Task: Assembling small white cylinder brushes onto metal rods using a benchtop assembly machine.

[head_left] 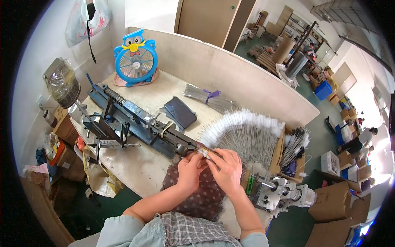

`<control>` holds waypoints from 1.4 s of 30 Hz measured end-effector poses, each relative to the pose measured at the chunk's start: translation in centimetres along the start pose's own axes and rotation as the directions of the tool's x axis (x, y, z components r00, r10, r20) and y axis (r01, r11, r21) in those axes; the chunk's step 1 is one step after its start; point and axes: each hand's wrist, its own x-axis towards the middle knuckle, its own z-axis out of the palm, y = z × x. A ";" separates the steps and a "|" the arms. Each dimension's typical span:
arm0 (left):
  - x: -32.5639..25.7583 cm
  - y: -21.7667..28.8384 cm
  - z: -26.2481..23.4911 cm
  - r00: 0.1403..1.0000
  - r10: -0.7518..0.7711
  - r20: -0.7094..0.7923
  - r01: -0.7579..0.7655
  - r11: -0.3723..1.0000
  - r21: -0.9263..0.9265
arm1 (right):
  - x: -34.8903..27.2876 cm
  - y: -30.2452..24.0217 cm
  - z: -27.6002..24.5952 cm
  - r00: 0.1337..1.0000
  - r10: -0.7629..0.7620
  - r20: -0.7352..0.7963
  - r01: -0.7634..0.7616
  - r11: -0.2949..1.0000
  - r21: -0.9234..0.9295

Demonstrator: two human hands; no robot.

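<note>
Close together at the near end of a long dark metal bench fixture (135, 119), my left hand (190, 171) and my right hand (225, 169) both have their fingers pinched. A small whitish piece (203, 152) shows at my right fingertips; its kind is too small to make out. What my left fingers pinch, if anything, is hidden. A round metal knob (180, 150) on the fixture sits just beyond my left hand. Beneath my wrists lies a dark polka-dot cloth (197, 193). Right of my hands spreads a large fan of thin wire stems with white fluffy ends (247, 133).
A dark phone-like case (180, 113) and a purple-tied wire bundle (210, 96) lie behind the fixture. A blue cartoon fan (136, 61) stands farther back. A metal machine (284, 193) is at right, a black-framed stand (105, 129) at left. A low partition (230, 61) borders the table.
</note>
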 end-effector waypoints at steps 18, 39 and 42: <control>-0.2 0.1 -0.3 0.999 -0.045 -0.003 0.044 0.993 -0.111 | 0.4 -0.8 1.4 0.995 0.083 -0.051 -0.083 0.997 -0.009; -0.5 0.2 1.0 1.000 -0.007 -0.004 0.007 1.000 -0.005 | 0.1 0.3 0.2 1.000 0.006 0.005 -0.006 1.000 0.013; -0.4 0.3 0.8 1.000 -0.013 -0.011 0.014 1.000 0.003 | 0.5 -0.2 -0.4 1.000 0.012 -0.006 -0.011 0.999 0.039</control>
